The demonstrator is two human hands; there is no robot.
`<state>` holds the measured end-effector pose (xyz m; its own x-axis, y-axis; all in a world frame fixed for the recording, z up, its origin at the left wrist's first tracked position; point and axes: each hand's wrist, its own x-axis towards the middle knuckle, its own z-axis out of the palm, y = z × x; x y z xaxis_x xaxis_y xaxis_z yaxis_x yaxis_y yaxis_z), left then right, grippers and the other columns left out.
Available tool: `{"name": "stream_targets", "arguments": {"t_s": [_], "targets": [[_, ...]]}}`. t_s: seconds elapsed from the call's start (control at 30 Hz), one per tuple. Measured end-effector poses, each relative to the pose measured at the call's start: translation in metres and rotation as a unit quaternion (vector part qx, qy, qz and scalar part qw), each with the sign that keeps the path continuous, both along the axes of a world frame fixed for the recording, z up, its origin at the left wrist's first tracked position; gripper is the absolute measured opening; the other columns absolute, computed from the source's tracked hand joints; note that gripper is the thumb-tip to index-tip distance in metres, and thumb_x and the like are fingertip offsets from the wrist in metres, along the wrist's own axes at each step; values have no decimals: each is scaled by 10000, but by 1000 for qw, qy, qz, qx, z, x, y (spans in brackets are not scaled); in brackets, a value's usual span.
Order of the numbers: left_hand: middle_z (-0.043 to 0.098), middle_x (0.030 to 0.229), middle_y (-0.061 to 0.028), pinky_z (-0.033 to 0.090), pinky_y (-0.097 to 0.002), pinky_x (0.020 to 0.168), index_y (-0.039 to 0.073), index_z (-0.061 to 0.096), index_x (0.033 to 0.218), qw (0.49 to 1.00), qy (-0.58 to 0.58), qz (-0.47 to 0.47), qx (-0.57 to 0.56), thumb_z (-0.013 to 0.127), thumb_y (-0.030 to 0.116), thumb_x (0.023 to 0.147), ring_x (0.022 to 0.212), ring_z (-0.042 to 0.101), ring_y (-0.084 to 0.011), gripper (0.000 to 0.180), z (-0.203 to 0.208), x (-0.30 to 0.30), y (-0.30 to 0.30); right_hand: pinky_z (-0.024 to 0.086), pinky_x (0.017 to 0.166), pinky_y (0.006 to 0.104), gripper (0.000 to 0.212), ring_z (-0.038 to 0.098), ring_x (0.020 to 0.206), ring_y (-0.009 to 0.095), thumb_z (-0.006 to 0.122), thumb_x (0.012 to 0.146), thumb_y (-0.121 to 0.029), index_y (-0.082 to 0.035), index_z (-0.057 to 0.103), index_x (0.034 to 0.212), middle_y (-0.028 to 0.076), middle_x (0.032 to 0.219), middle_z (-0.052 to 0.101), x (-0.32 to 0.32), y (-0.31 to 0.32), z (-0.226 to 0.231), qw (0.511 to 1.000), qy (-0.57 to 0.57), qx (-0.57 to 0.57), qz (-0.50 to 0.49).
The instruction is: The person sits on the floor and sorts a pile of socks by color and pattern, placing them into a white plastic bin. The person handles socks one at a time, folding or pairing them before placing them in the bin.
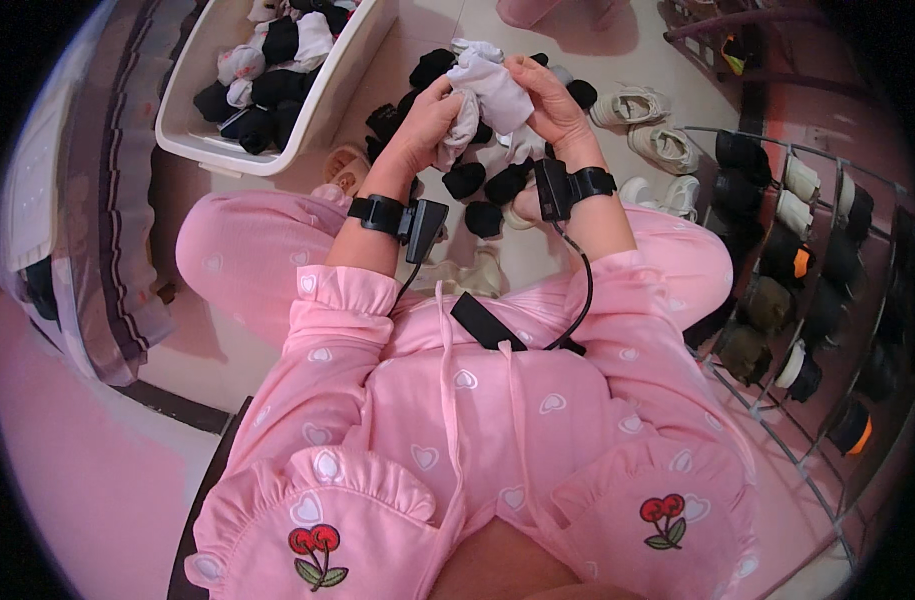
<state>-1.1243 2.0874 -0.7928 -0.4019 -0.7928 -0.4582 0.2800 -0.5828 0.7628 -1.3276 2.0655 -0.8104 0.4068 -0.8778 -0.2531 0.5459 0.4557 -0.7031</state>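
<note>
Between my two hands is a white sock (493, 88), held up over the floor in front of my knees. My left hand (429, 122) is closed on its left side, where a bunched, greyish-white part hangs below the fingers. On the other side my right hand (551, 102) pinches the upper right edge of the cloth. Whether this is one sock or a pair I cannot tell. Beneath and around my hands lie several black socks (464, 180), some rolled into balls. Each of my wrists carries a black strap with a small box.
A white plastic bin (312, 135) with rolled black and white socks stands at the far left. Pale sneakers (629, 104) sit on the floor to the right, beside a metal shoe rack (767, 405) full of shoes. A striped curtain (97, 230) hangs at the left.
</note>
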Motion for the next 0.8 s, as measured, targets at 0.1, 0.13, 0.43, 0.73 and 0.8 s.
{"name": "stream_targets", "arguments": {"t_s": [0.1, 0.13, 0.43, 0.73, 0.8], "targets": [[622, 988, -43, 497, -247, 701, 30, 550, 1184, 998, -30, 29, -52, 525, 47, 848, 810, 596, -102, 338, 2, -2, 3, 487, 831, 251, 179, 606, 913, 110, 615, 897, -162, -74, 604, 1053, 20, 990, 638, 5, -1, 15, 998, 21, -58, 2], [621, 999, -46, 499, -253, 721, 28, 557, 1172, 997, -41, 30, -62, 527, 38, 846, 831, 600, -107, 328, 1, -2, 4, 485, 831, 248, 185, 607, 918, 113, 611, 900, -161, -72, 602, 1062, 24, 997, 639, 6, 2, 19, 997, 43, -61, -10], [628, 965, -44, 505, -250, 692, 15, 582, 1127, 988, 13, 112, -107, 527, 44, 869, 819, 604, -106, 266, 18, 8, -4, 449, 896, 283, 501, 578, 985, 130, 656, 870, -339, -53, 521, 1259, 25, 1123, 592, 13, 17, 66, 916, 352, -143, 129], [568, 669, -64, 522, -321, 664, 36, 558, 915, 927, 258, 121, -242, 500, 44, 853, 641, 587, -175, 86, 93, 29, -21, 450, 908, 276, 411, 587, 1015, 117, 713, 816, -201, -28, 602, 1173, 29, 1039, 655, 43, 25, 65, 856, 376, -234, 265], [588, 677, -71, 508, -294, 667, 39, 556, 780, 922, 271, 212, -179, 471, 11, 836, 603, 576, -166, 105, 100, 44, -24, 442, 859, 256, 332, 585, 944, 99, 660, 851, -232, -38, 628, 1119, 32, 996, 669, 40, 21, 63, 890, 359, -173, 223]]}}
